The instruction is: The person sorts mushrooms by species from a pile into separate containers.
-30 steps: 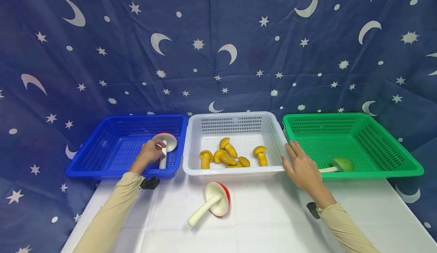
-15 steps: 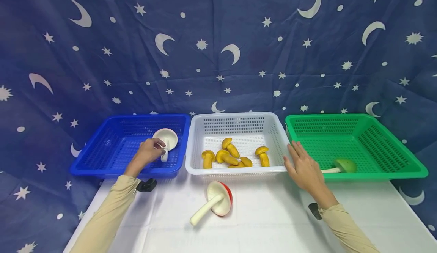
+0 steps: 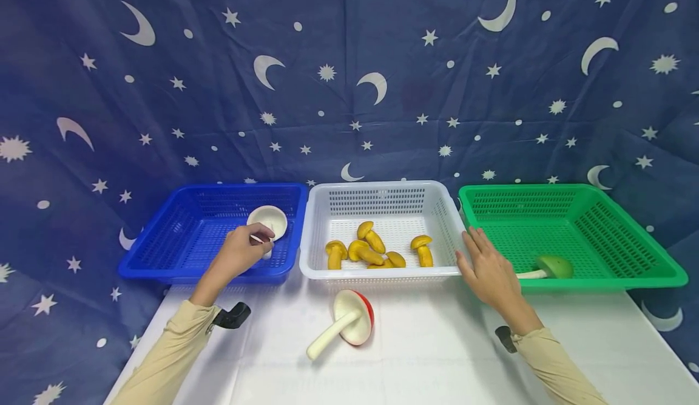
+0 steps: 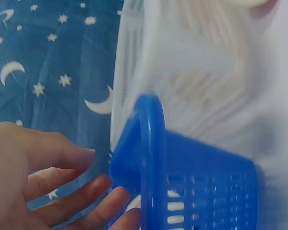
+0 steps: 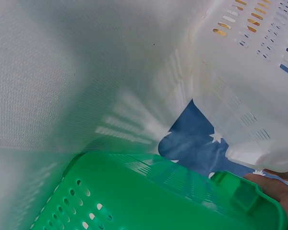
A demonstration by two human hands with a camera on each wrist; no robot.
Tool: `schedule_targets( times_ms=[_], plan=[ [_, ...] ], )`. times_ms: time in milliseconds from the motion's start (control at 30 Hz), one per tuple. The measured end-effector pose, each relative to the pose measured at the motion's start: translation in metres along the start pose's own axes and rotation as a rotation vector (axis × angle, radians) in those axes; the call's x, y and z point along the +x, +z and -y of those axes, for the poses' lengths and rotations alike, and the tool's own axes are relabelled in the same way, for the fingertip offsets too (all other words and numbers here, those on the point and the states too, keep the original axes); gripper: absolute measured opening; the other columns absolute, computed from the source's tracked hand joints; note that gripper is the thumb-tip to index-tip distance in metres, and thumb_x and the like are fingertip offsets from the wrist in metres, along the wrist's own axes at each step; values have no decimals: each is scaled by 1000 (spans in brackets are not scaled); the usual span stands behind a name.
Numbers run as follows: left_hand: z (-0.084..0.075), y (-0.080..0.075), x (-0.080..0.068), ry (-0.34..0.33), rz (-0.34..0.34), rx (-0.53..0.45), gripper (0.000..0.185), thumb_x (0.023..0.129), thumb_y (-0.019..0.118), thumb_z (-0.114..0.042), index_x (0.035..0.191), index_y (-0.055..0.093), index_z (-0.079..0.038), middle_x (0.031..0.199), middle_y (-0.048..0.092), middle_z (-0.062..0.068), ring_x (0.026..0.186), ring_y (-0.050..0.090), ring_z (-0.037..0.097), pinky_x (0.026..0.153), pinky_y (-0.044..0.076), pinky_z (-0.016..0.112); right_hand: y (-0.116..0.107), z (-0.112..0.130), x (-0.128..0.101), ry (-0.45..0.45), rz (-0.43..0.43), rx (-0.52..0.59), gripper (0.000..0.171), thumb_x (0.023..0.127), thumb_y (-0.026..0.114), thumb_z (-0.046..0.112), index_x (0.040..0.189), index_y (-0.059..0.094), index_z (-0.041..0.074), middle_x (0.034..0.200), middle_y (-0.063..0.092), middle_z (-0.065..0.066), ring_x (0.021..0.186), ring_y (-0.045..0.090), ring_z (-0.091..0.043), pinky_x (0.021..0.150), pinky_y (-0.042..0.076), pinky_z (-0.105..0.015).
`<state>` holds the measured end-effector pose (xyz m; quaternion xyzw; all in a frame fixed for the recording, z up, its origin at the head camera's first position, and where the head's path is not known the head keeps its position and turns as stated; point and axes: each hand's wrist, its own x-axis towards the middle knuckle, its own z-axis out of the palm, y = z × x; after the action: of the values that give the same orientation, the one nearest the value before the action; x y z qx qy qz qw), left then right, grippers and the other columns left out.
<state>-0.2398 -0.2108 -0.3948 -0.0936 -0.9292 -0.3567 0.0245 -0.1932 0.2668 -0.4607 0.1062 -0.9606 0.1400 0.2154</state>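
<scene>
In the head view my left hand (image 3: 243, 251) is over the blue basket (image 3: 188, 235), just above a mushroom with a white underside (image 3: 267, 220) that lies stem toward me and is partly hidden by the fingers. The left wrist view shows the thumb and fingers (image 4: 98, 187) loosely bent and apart, with nothing gripped between them. My right hand (image 3: 490, 274), fingers straight, rests at the adjoining rims of the white basket (image 3: 377, 273) and the green basket (image 3: 601, 283). A red-capped mushroom (image 3: 355, 320) with a pale stem lies on the table in front.
Several yellow mushrooms (image 3: 367, 253) lie in the white basket. Inside the green basket is a green-capped mushroom (image 3: 555, 266). The three baskets stand in a row on a white-covered table (image 3: 426, 356), before a dark blue curtain (image 3: 306, 40) with moons and stars.
The mushroom in the blue basket has tipped so its white underside faces up, and my left hand has let go of its stem. My right hand has stayed in place.
</scene>
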Motion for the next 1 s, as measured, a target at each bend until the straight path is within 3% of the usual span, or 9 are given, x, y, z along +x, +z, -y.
schedule_targets(
  times_ms=[233, 700, 1000],
  plan=[
    [-20, 0, -21, 58, 20, -37, 13, 84, 67, -8, 98, 68, -6, 92, 68, 6, 82, 63, 23, 66, 49, 33, -1, 1, -1, 2, -1, -3, 52, 95, 49, 29, 133, 49, -7, 139, 44, -26, 129, 38, -43, 80, 46, -60],
    [-41, 7, -49, 51, 54, -66, 11, 85, 69, -10, 95, 68, -13, 95, 67, 3, 84, 63, 19, 63, 50, 31, -1, 1, -1, 6, 0, -3, 52, 95, 49, 29, 133, 49, -6, 139, 44, -26, 129, 38, -43, 80, 46, -61],
    [-53, 14, -64, 88, 86, -87, 12, 85, 69, -8, 95, 67, -15, 92, 67, -1, 82, 62, 16, 66, 49, 32, -1, 2, -1, 10, 5, -2, 52, 95, 49, 29, 133, 48, -6, 139, 44, -26, 129, 37, -43, 84, 45, -61]
  ],
)
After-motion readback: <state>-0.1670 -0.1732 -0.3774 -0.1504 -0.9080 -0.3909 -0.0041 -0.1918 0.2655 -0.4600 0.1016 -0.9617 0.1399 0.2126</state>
